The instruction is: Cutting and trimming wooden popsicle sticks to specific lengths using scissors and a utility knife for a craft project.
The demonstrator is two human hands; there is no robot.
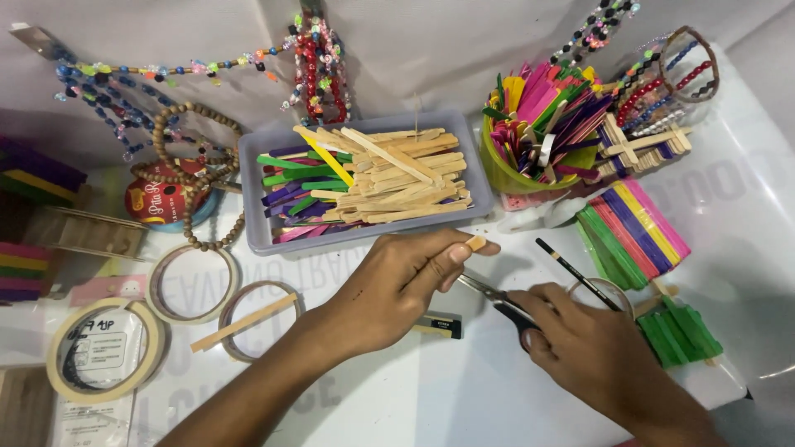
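My left hand (pixel 397 285) pinches a plain wooden craft stick (pixel 475 243) between thumb and fingers; only the stick's end shows past my fingertips. My right hand (pixel 592 343) grips black-handled scissors (pixel 497 300), whose metal blades point left toward the stick, just under my left thumb. Both hands hover over the white table, in front of a grey tray (pixel 257 236) filled with plain and coloured craft sticks.
A green cup (pixel 501 175) of coloured sticks stands at the back right, beside a flat panel of coloured sticks (pixel 633 232) and a black pencil (pixel 571 271). Tape rolls (pixel 60 381), rings (pixel 192 308), a loose stick (pixel 244 322) and bead strings (pixel 199 178) lie to the left.
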